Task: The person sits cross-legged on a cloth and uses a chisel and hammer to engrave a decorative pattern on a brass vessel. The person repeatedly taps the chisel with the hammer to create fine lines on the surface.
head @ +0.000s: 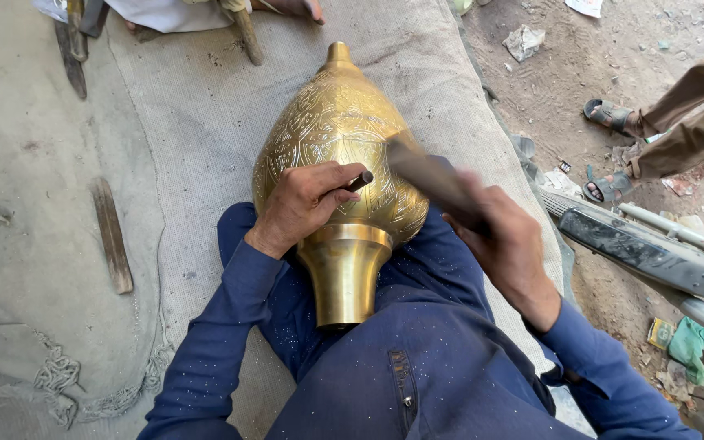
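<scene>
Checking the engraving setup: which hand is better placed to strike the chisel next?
The right hand: it holds the blurred hammer raised beside the chisel, which the left hand pins against the brass vessel.

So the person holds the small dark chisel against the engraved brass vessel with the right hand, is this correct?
Not quite: the head view shows the left hand holding the chisel against the engraved brass vessel. The right hand holds a blurred hammer.

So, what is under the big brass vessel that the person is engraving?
The brass vessel lies on the lap, on blue trousers, its neck between the legs. Its upper part rests on grey woven cloth. What is directly beneath the body is covered.
</scene>
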